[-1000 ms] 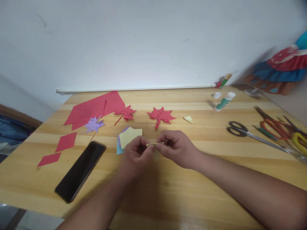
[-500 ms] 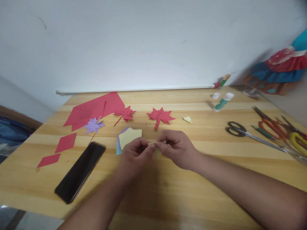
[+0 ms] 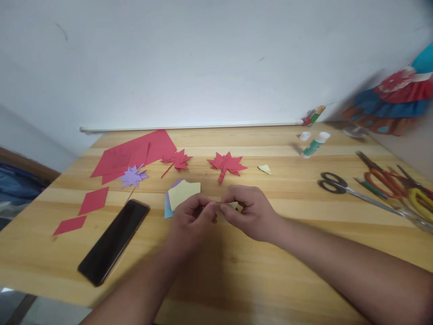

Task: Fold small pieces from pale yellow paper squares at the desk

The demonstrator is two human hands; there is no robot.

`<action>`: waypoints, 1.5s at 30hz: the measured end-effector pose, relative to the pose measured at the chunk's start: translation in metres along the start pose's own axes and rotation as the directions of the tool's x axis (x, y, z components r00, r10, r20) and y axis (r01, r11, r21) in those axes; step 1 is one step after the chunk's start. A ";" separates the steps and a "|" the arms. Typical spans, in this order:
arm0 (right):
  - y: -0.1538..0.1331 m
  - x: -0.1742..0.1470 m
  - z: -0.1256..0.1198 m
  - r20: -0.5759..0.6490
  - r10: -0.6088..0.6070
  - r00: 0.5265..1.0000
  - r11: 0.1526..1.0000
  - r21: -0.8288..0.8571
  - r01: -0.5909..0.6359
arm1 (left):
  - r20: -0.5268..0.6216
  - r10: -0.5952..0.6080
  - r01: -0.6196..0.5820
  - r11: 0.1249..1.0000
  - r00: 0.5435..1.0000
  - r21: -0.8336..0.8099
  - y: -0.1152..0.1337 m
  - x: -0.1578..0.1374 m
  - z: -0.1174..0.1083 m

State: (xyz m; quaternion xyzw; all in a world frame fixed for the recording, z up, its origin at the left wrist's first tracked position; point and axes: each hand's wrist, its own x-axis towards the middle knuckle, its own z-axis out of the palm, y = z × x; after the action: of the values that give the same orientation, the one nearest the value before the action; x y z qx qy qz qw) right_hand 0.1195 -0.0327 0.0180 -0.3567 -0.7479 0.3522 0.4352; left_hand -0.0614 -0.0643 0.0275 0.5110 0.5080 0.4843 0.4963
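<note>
My left hand [image 3: 193,216] and my right hand [image 3: 251,212] meet above the middle of the table, thumbs and forefingers pinched together. Between them is a small piece of pale yellow paper [image 3: 234,205], mostly covered by the fingers. Its exact shape is hidden. Just behind my left hand lies a stack of yellow, purple and blue paper [image 3: 184,194]. Beyond my hands are a red paper leaf [image 3: 227,163] with a rolled stem and another red leaf [image 3: 179,159] with a thin stem. A folded yellow scrap [image 3: 264,169] rests to their right.
On the left are a phone [image 3: 114,241], a purple paper leaf [image 3: 133,176], red diamonds [image 3: 94,201] and red sheets [image 3: 135,151]. On the right stand an uncapped glue stick [image 3: 315,145], its cap [image 3: 305,136], scissors [image 3: 352,190] and more tools. A wall [image 3: 189,67] bounds the back.
My fingers have shifted slightly on the yellow paper, which now shows more under my right hand and less between the fingertips. Nothing else on the table has moved.
</note>
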 end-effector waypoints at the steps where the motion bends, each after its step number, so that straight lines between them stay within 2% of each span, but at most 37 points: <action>1: 0.000 0.000 0.000 -0.008 -0.012 1.000 1.000 -0.001 0.012 | -0.003 -0.024 0.024 0.999 1.000 -0.029 0.000 0.000 0.001; 5: -0.001 0.001 0.000 -0.027 -0.045 0.999 0.999 -0.005 0.045 | -0.031 -0.030 0.027 0.996 0.999 -0.086 0.000 -0.001 0.003; 11: 0.002 0.001 -0.001 -0.064 -0.186 0.980 0.981 -0.062 0.182 | -0.028 0.029 -0.031 0.997 0.999 -0.067 -0.001 -0.003 0.001; 17: 0.001 0.000 -0.001 -0.081 -0.265 0.961 0.960 -0.113 0.255 | 0.075 0.022 -0.001 0.966 0.997 -0.259 -0.019 -0.004 -0.004; 19: 0.000 -0.001 0.000 -0.066 -0.284 0.956 0.954 -0.122 0.275 | 0.071 0.022 0.000 0.956 0.997 -0.294 -0.022 -0.003 -0.004; 21: -0.001 -0.002 0.000 -0.055 -0.293 0.955 0.949 -0.135 0.283 | 0.017 0.034 -0.027 0.953 0.999 -0.302 -0.023 -0.002 -0.004; 25: -0.001 -0.002 -0.001 -0.055 -0.294 0.954 0.947 -0.149 0.283 | -0.150 0.109 -0.144 0.958 0.983 -0.248 -0.024 -0.001 -0.004; 27: -0.001 -0.002 -0.001 -0.055 -0.299 0.953 0.946 -0.145 0.289 | -0.167 0.181 -0.213 0.956 0.969 -0.201 -0.023 -0.004 -0.005; 31: -0.001 -0.002 -0.001 -0.061 -0.313 0.948 0.943 -0.134 0.303 | -0.028 0.312 -0.313 0.944 0.950 -0.100 -0.019 -0.010 -0.005; 34: -0.002 -0.002 -0.001 -0.065 -0.314 0.947 0.944 -0.128 0.304 | 0.005 0.372 -0.372 0.928 0.928 -0.037 -0.015 -0.011 -0.002; 38: -0.003 -0.003 -0.001 -0.044 -0.312 0.949 0.946 -0.107 0.306 | 0.008 0.524 -0.524 0.851 0.852 0.018 -0.016 -0.009 0.003; 42: -0.002 -0.002 -0.001 -0.046 -0.299 0.953 0.953 -0.070 0.295 | 0.071 0.623 -0.627 0.772 0.779 0.105 -0.017 -0.008 0.002; 44: -0.001 -0.001 -0.001 -0.051 -0.257 0.965 0.966 -0.042 0.255 | 0.063 0.620 -0.622 0.770 0.782 0.140 -0.017 -0.007 0.001; 45: 0.000 -0.001 -0.001 -0.053 -0.227 0.972 0.974 -0.023 0.226 | 0.041 0.602 -0.601 0.786 0.797 0.146 -0.016 -0.007 0.002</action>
State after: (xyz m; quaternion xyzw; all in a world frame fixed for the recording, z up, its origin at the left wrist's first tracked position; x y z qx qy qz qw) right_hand 0.1204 -0.0330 0.0179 -0.2822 -0.7743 0.2839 0.4901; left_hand -0.0606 -0.0712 0.0114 0.6802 0.3561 0.5791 0.2741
